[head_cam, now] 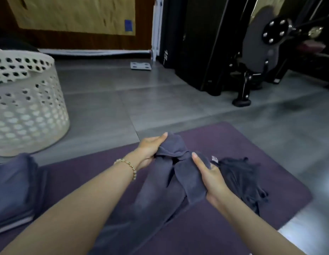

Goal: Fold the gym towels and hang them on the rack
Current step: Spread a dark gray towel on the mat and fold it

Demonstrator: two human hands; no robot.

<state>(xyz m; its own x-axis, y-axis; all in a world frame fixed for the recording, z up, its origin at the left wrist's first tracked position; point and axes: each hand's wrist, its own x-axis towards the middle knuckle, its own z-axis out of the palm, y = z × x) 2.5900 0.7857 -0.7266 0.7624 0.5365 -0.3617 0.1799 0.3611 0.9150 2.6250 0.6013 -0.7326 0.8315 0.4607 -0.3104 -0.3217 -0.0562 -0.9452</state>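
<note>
Your left hand [150, 150] is gripping the bunched upper end of the grey towel [165, 190], fingers curled round the cloth and thumb lying along its top. Your right hand [209, 174] is pinching a neighbouring fold of the same towel, thumb on top and fingers wrapped under. Both hands are clamped on cloth and are sitting near each other, with a twisted bunch of fabric between them.

The towel is hanging from your hands above the purple mat [242, 140], its lower length trailing back toward you. It is crumpled, not squared, so I am judging this fold as barely begun.

A dark cloth [240, 179] is lying loose on the mat just beside your right hand; I cannot tell whether it is a towel. At your left a blue-grey stack [14, 188] is resting at the mat's edge and appears folded. A perforated white basket [31, 111] is standing on the floor [123, 100] beyond it. No rack is showing, so I am judging the hanging as not yet started.
</note>
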